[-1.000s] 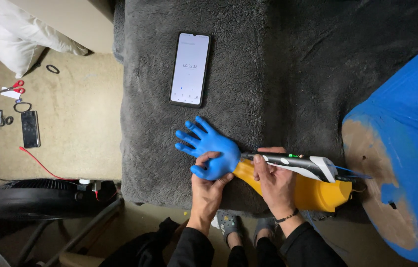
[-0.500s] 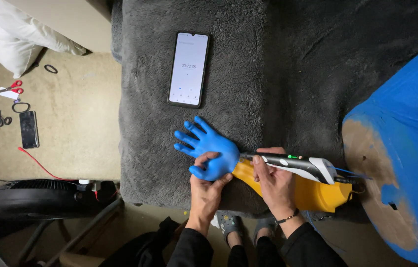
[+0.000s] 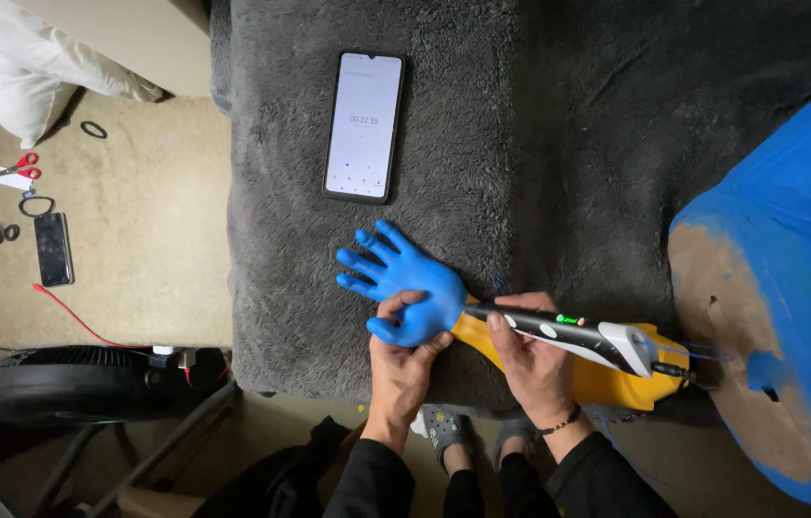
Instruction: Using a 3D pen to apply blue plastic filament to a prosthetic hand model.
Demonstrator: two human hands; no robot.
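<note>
Blue model hand (image 3: pixel 403 284) on its orange forearm (image 3: pixel 597 376) lies across the near edge of the grey fuzzy blanket (image 3: pixel 482 144), fingers spread and pointing far-left. Going from the left of the scene: on the beige carpet (image 3: pixel 137 211) you have red-handled scissors (image 3: pixel 14 171), a black ring (image 3: pixel 93 129), a dark phone (image 3: pixel 52 249) lying flat and a red wire (image 3: pixel 79 317), with a white pillow (image 3: pixel 22 67) at the far left corner and a black fan (image 3: pixel 70 384) near you. On the blanket, far from the model, a lit smartphone (image 3: pixel 363 127) lies face up, well apart from the blue fingers. Your left hand (image 3: pixel 401 369) comes up from the near edge and its grip is clamped on the blue palm, thumb and fingers wrapped about its near side. Just to the right, your right hand (image 3: pixel 532 363) has its grip closed on a black-and-white pen-shaped tool (image 3: pixel 568 334), which lies along the orange forearm with its tip touching the wrist where blue meets orange; a small green light shows on its body and a thin blue strand runs out of its right end. At the far right stands a large blue-painted form (image 3: pixel 789 249) with bare tan patches.
</note>
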